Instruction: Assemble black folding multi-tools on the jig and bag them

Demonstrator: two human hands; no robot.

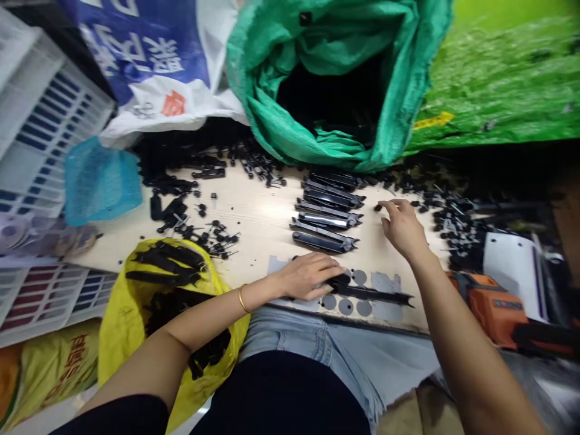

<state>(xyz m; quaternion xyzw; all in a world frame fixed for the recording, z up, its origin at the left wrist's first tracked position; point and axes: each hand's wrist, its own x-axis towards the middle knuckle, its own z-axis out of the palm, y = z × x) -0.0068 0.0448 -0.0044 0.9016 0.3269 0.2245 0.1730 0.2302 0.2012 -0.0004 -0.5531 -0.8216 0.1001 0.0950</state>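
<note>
My left hand (309,276) lies at the table's front edge, its fingers bent over the near end of a long black part (376,293). The part's forked end points right. Its underside and my left thumb's grip are partly hidden. To the right, my right hand (405,228) is low over the table, fingers curled, with a small black knob-like piece (377,207) at its fingertips. Between the hands and the back sacks lies a stack of similar long black parts (327,220), side by side. Grey patches with round shapes (346,307) mark the tabletop under the left hand's part.
A green woven sack (258,103) stands open behind the stack. Small black pieces with metal pins lie in heaps left (220,238) and right (453,223). A yellow bag (113,314) of black parts hangs front left. An orange power tool (496,308) lies right, a blue basket (102,181) left.
</note>
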